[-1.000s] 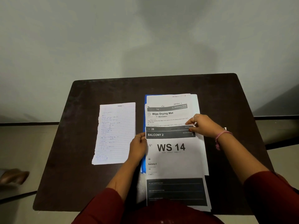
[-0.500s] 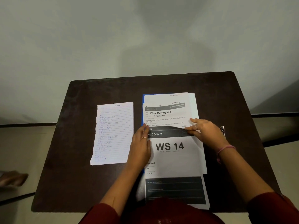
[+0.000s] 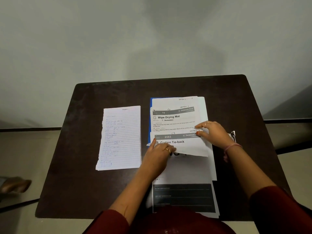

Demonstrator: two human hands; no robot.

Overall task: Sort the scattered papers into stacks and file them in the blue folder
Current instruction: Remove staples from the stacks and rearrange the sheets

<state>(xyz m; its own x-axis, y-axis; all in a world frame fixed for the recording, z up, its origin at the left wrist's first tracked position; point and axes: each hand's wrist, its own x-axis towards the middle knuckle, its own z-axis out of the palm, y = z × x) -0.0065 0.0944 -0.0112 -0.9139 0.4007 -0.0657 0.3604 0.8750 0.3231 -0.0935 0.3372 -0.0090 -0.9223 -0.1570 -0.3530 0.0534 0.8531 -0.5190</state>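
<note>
change: the big "WS 14" sheet (image 3: 185, 168) that lay on top half a second ago now has a smaller "Curtain Tie-back" sheet (image 3: 182, 146) over its header; only the lower edge of the large print shows under that sheet's lifted near edge. Both hands have shifted with it.
left hand (image 3: 158, 157): on the left edge of the Curtain Tie-back sheet, forefinger straight and pointing up along its corner, other fingers bent over the paper edge. Grip: looks like a light hold on the sheet, ring on one finger.
right hand (image 3: 214, 134): at the sheet's right top corner, thumb and forefinger together on the paper. Grip: pinched on that corner. Pink band at the wrist.
paper stack: Curtain Tie-back sheet on top, "Wipe Drying Mat" sheet (image 3: 175, 119) further back, more white sheets beneath and behind, WS 14 sheet reaching to the near bench edge with its dark footer block.
blue folder (image 3: 150, 115): under the stack, right of bench centre; only a blue strip shows along the stack's left and far-left edge.
handwritten sheet (image 3: 120, 139): lined, torn left edge, lies alone on the left, apart from the stack.
clip (image 3: 232, 135): small shiny item just beyond the right wrist, can't make out detail.
bench (image 3: 101, 95): dark brown top.
</note>
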